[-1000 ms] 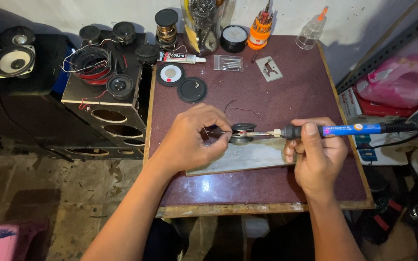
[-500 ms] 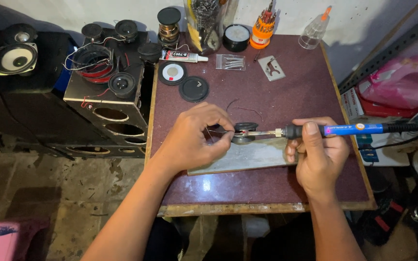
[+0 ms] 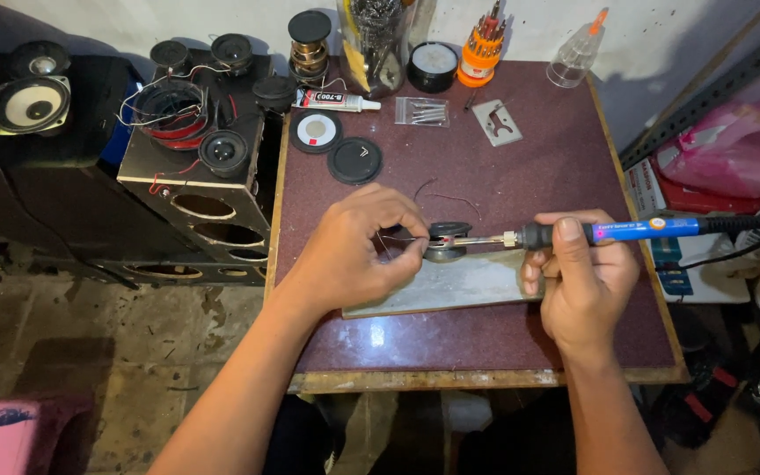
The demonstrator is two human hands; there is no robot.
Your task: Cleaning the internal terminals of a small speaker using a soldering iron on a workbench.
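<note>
A soldering iron (image 3: 609, 233) with a blue handle and black grip lies level, pointing left, its thin metal tip reaching the small speaker (image 3: 447, 240). A black cord trails from its right end. The speaker is small, round and dark, sitting near the middle of the tabletop (image 3: 521, 158) at the far edge of a pale grey flat slab (image 3: 450, 286). A thin wire (image 3: 402, 239) runs to it from the left.

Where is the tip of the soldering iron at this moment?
In the head view, the soldering iron in the right hand points left, its tip on the small round speaker at table centre, beside the left hand.
</note>
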